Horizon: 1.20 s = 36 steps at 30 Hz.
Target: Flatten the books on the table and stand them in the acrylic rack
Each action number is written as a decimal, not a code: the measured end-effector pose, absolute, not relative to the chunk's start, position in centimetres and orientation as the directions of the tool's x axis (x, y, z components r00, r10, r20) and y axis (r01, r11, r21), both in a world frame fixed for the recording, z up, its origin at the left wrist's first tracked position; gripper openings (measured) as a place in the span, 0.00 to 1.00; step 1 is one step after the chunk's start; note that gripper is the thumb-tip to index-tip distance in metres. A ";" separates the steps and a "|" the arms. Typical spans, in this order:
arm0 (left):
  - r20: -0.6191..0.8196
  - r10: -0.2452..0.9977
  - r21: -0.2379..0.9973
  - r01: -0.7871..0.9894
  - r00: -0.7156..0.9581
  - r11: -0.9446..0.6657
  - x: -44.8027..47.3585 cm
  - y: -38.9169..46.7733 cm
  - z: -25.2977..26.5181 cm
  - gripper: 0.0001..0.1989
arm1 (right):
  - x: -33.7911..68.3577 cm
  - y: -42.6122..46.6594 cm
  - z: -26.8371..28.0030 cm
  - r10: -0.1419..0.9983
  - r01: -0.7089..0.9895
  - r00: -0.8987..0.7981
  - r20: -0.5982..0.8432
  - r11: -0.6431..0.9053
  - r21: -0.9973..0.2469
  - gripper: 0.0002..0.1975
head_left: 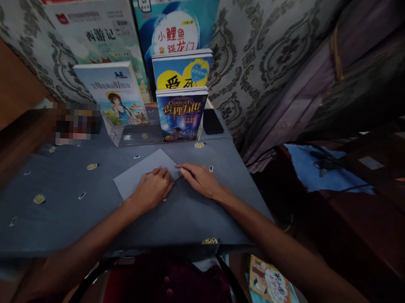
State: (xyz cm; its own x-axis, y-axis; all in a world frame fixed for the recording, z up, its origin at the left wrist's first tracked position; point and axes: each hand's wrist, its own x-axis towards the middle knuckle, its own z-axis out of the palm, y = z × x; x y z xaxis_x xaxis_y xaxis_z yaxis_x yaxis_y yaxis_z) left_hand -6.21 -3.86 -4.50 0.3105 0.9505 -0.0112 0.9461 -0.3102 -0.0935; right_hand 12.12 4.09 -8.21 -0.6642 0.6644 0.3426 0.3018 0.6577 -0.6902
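Observation:
A plain pale sheet of paper (136, 171) lies at an angle on the dark table cover. My left hand (156, 185) rests on its lower right part with the fingers curled in and pressed on the paper. Close by on the right, my right hand (201, 178) has thumb and forefinger pinched together at the paper's right corner. A short thin dark line shows between the two hands; what it is I cannot make out. The lower right part of the sheet is hidden under my left hand.
Behind the paper, a clear acrylic stand (131, 136) holds several upright books, with a blue book (182, 116) in front. A black phone (212, 121) lies beside it. At left, another person's arm (16, 146) reaches over the table. Below right is an orange-covered book (272, 284).

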 end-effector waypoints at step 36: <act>0.227 0.785 -0.039 0.811 0.576 -0.583 -8.5 -8.2 -7.2 0.15 | 8.7 6.6 -10.9 0.511 0.369 -0.816 0.270 0.820 -0.437 0.22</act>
State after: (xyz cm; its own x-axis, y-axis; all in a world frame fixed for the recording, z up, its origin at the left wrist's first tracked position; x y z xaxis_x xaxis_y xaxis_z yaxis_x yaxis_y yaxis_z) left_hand -8.47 -8.17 -7.21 0.5756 0.7855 0.2274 0.8114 -0.5832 -0.0393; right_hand 8.71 6.64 -10.88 -0.8162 0.5109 0.2698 0.3692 0.8204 -0.4365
